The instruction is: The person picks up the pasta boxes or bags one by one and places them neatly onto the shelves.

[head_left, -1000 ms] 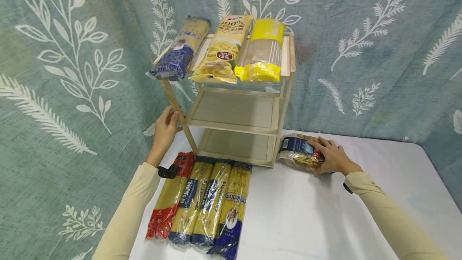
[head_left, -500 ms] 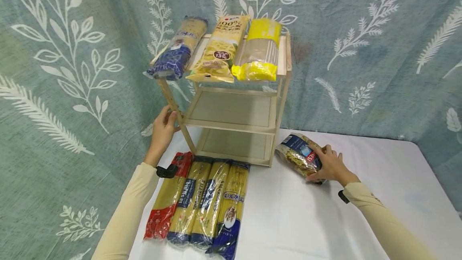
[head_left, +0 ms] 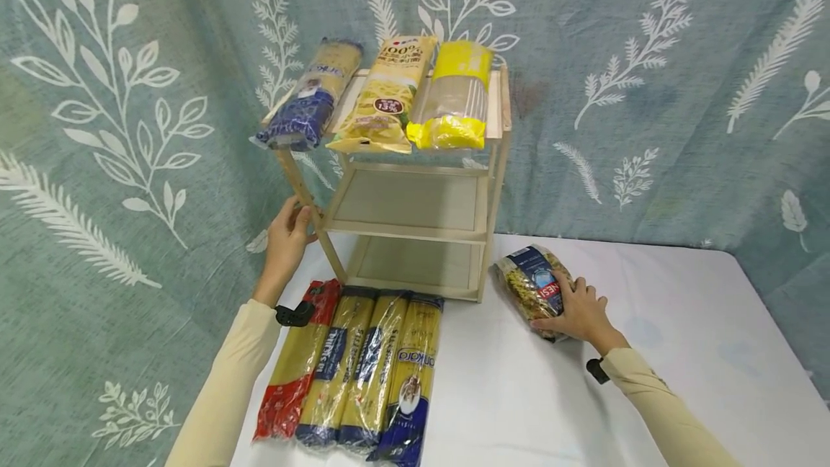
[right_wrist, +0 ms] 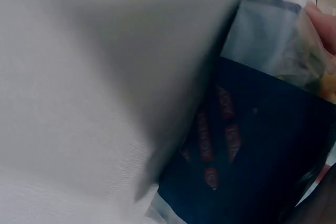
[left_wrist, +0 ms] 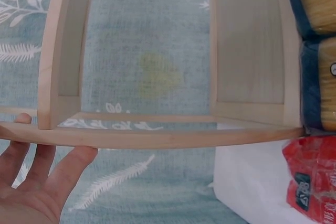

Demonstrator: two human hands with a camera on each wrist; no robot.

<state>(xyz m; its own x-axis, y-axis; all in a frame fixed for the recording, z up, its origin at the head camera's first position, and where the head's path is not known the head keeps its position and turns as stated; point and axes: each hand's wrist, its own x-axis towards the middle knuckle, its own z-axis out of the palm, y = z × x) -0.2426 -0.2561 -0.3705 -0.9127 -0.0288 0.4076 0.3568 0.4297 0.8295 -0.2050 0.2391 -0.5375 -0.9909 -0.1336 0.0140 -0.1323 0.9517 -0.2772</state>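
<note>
A three-tier wooden shelf [head_left: 408,233] stands at the back of the table. My left hand [head_left: 285,247] grips its left front post [left_wrist: 157,137], with fingertips on both sides of the wood in the left wrist view. To the right of the shelf, my right hand [head_left: 580,312] holds a clear bag of short pasta [head_left: 528,287] with a dark blue label, thumb on the near side and fingers over the top. The bag lies at a slant, close to the table. Its dark blue label side [right_wrist: 252,145] fills much of the right wrist view.
On the top tier lie a blue-ended pasta pack [head_left: 311,96], a cream spaghetti pack [head_left: 389,96] and a yellow pack [head_left: 454,96]. Several long spaghetti packs [head_left: 363,373], one of them red [head_left: 282,402], lie side by side before the shelf. A patterned curtain [head_left: 648,92] hangs behind.
My right hand has turned the pasta bag from lying sideways to a slant, drawing its near end toward me. The left hand stays on the post. The head view has shifted slightly.
</note>
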